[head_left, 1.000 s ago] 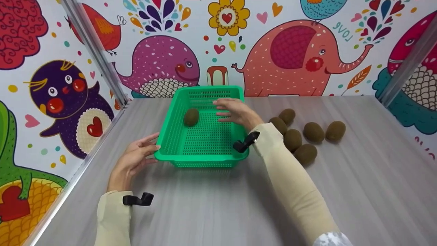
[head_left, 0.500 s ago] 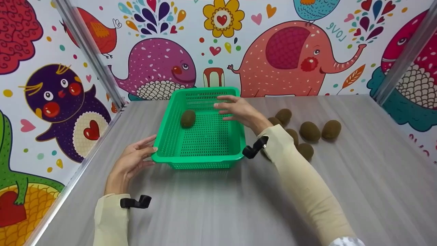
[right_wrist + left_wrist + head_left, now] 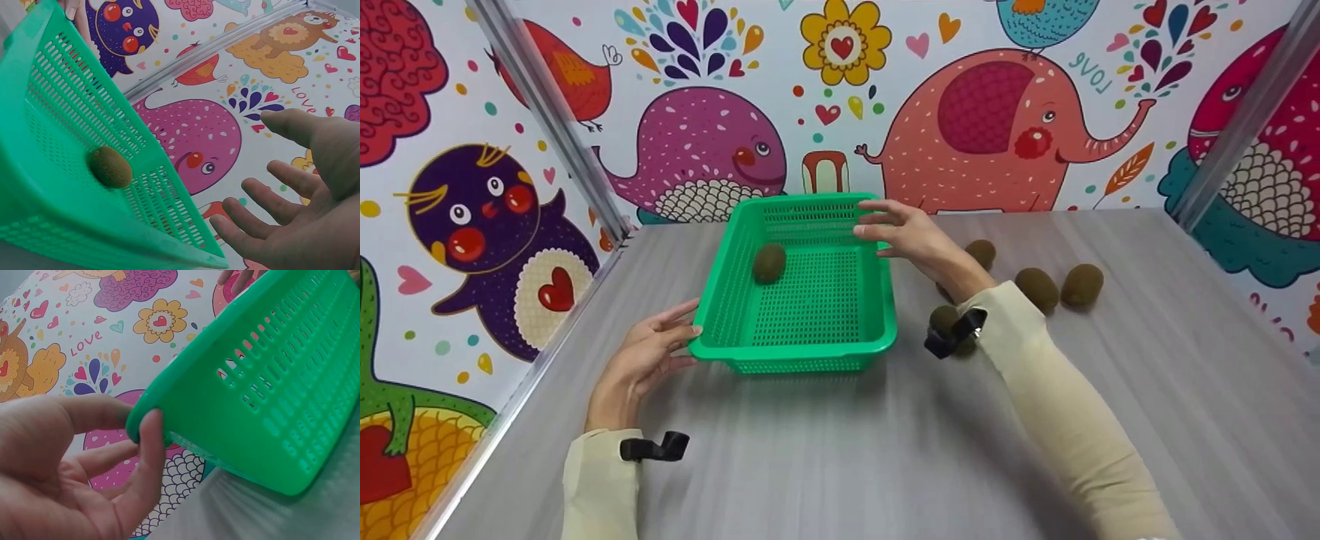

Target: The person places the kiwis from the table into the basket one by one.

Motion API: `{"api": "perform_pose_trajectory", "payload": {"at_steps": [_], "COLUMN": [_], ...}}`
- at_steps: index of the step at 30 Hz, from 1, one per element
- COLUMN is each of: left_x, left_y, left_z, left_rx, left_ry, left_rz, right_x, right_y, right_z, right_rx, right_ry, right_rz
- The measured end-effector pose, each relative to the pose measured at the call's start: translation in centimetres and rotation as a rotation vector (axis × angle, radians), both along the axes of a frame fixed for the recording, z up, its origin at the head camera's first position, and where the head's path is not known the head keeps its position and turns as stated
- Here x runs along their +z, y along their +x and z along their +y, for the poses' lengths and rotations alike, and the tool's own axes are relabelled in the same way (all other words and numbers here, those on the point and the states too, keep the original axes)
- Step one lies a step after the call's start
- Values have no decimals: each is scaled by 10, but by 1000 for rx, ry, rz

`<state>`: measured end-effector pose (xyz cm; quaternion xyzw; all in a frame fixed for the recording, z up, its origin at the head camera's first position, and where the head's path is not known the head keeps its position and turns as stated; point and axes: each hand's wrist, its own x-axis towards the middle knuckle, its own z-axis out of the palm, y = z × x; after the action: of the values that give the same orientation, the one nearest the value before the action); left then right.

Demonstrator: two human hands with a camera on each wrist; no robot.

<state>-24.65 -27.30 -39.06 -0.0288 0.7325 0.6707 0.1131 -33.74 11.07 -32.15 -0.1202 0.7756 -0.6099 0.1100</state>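
A green plastic basket (image 3: 795,351) with slotted walls stands on the table, and one brown kiwi (image 3: 769,264) lies inside near its left wall. My left hand (image 3: 639,364) pinches the basket's rim at the near left corner between thumb and fingers, as the left wrist view shows closely. Over the basket's right rim hovers my right hand (image 3: 922,241), fingers spread and holding nothing. In the right wrist view the same kiwi (image 3: 111,167) shows in the basket, left of the open right hand (image 3: 298,197).
Several loose kiwis lie right of the basket: two apart (image 3: 1036,290), one farther back (image 3: 980,253), others partly hidden under my right wrist and its black camera mount (image 3: 956,334). Printed cartoon walls (image 3: 975,127) bound the table at the back and left.
My right hand has moved right, from above the basket's inside to its right rim. The left hand keeps its hold on the corner. The kiwi in the basket stays put.
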Motion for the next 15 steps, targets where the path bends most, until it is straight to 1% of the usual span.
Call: {"api": "perform_pose_trajectory", "payload": {"at_steps": [4, 7, 12, 15], "left_x": [0, 1, 1, 0], "left_y": [0, 1, 1, 0], "left_z": [-1, -2, -3, -3], "left_rx": [0, 1, -8, -20], "left_ry": [7, 8, 12, 18], "left_rz": [-5, -7, -2, 0], "right_x": [0, -2, -6, -8], "right_y": [5, 8, 13, 15], "right_z": [14, 26, 50, 63], "right_rx": [-8, -17, -39, -33], "right_ry": [16, 3, -60, -85], "right_rz": [20, 28, -4, -24]}}
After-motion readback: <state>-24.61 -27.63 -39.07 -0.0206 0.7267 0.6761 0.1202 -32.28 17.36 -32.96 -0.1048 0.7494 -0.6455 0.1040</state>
